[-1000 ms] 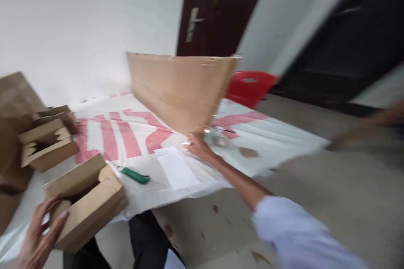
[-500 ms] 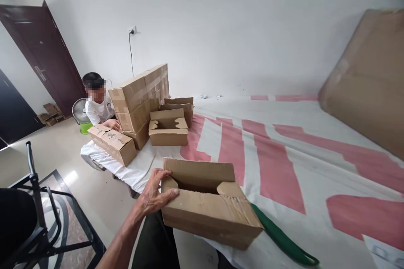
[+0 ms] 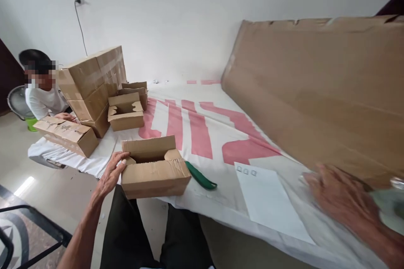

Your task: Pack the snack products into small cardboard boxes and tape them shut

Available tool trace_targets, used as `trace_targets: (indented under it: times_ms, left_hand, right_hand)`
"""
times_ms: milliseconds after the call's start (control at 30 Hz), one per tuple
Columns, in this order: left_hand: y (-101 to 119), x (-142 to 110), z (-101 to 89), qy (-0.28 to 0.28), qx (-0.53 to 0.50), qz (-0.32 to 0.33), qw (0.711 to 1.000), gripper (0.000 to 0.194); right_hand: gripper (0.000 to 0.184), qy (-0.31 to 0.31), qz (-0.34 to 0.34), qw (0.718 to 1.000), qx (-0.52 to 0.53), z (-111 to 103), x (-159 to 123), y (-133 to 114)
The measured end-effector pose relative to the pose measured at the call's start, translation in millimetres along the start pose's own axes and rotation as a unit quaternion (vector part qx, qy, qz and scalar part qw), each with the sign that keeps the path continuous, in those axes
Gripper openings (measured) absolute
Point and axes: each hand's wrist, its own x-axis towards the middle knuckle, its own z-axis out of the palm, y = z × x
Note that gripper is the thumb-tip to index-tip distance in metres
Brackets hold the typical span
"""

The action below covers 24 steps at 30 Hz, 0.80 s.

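An open cardboard box (image 3: 154, 178) stands near the front edge of the cloth-covered table, its back flap raised and side flaps folded inward. My left hand (image 3: 112, 170) grips its left end, thumb over the front rim and fingers at the side. Far to the right, my right hand (image 3: 342, 197) reaches over the table, low beside a large cardboard box (image 3: 309, 75). It is smeared by motion; something pale shows at its fingertips, and I cannot make out whether it is held. A white paper sheet (image 3: 271, 201) with small printed marks lies between my hands.
A green strap-like item (image 3: 202, 178) lies beside the open box. Another open box (image 3: 126, 119) stands further back, near stacked taped boxes (image 3: 91, 80). A person (image 3: 44, 88) sits at the left behind a closed box (image 3: 67, 134). A black metal frame (image 3: 31, 218) stands lower left.
The view has swung right, bringing in the paper sheet and more of the large box. My right hand has come into view at the right. My left hand stays on the open box.
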Motion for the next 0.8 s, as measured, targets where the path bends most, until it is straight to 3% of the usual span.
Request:
trace_targets:
  times_ms: [67, 133, 267, 367, 467, 533, 633, 800]
  left_hand:
    - [-4, 3, -3.1, -0.004, -0.012, 0.008, 1.000, 0.053]
    - [-7, 5, -5.7, -0.012, -0.028, 0.007, 1.000, 0.056]
    - [-12, 7, -10.1, -0.024, -0.054, -0.001, 0.998, 0.056]
    - [-12, 6, -13.3, -0.043, -0.061, 0.013, 0.997, 0.060]
    - [-10, 3, -17.3, -0.088, -0.074, 0.016, 0.993, 0.071]
    - [-10, 0, -20.2, -0.116, -0.072, 0.014, 0.991, 0.078]
    - [-11, -5, -23.4, -0.128, -0.031, 0.013, 0.991, 0.088]
    - [-13, -10, -22.8, -0.137, 0.020, 0.023, 0.990, 0.114]
  right_hand:
    - [0.080, -0.004, 0.047, 0.999, 0.001, 13, 13, -1]
    - [0.073, -0.009, 0.048, 0.998, 0.037, 14, 25, -29]
    - [0.038, -0.060, -0.083, 0.972, 0.209, -11, 42, -142]
    - [0.033, -0.137, -0.190, 0.926, 0.294, -32, 46, -230]
    - [0.041, -0.190, -0.266, 0.889, 0.322, -48, 42, -286]
    - [0.037, -0.189, -0.290, 0.882, 0.320, -54, 35, -302]
    - [0.014, -0.126, -0.329, 0.892, 0.283, -54, 13, -304]
    - [0.036, -0.063, -0.359, 0.895, 0.256, -48, -34, -293]
